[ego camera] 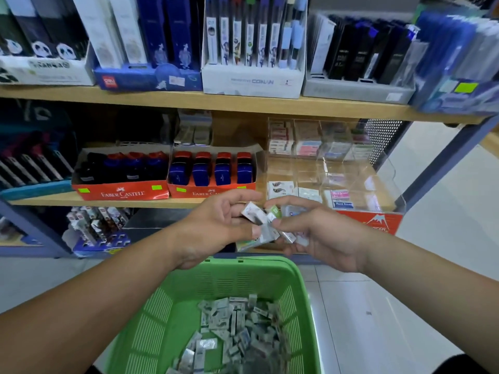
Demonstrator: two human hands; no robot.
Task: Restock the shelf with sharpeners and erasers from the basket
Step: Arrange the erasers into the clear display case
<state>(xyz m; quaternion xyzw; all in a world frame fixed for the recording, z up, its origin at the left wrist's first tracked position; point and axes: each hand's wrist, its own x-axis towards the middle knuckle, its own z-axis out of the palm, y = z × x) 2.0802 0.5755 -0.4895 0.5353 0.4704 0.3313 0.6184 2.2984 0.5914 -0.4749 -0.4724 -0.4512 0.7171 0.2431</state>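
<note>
Both hands meet above the far rim of a green plastic basket [294,298] that holds a pile of small wrapped erasers [237,330]. My left hand [213,228] grips a few small wrapped erasers [253,214] between thumb and fingers. My right hand [318,233] cups several more wrapped erasers [290,237] and pinches one at its fingertips. Behind the hands, on the middle shelf, stands a clear acrylic compartment organizer [332,168] with erasers in some cells. Two red Faber-Castell trays of blue and red sharpeners [213,171] stand left of it.
The wooden middle shelf [108,202] runs across the view. The upper shelf [243,103] carries boxed pens and cases. A lower shelf holds a blue display of carded items [100,228]. White tiled floor [405,306] lies to the right of the basket.
</note>
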